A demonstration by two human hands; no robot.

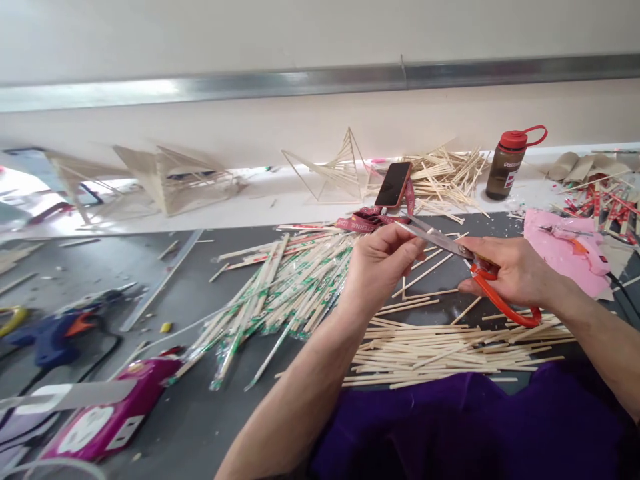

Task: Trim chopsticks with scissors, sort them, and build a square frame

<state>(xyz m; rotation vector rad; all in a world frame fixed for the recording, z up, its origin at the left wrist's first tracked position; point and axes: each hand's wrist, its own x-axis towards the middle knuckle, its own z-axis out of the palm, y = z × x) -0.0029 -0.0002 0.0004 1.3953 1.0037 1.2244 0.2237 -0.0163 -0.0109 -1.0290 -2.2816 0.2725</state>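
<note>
My right hand (515,267) is closed around a pair of scissors (445,241) with orange handles, its blades pointing left. My left hand (383,263) is closed in a pinch right at the blades; what it pinches, if anything, is too small or hidden to make out. Below both hands lies a spread of bare wooden sticks (435,350). To the left of my left wrist is a heap of chopsticks in clear and green wrappers (300,280). A few loose sticks (427,272) lie on the dark table behind the scissors.
A phone (393,185) on a red lanyard (363,219), a stick pile (445,175) and a bottle (506,167) stand along the back. Stick models (333,170) are at the wall. Glue guns (55,337) lie left, a pink sheet (545,260) right.
</note>
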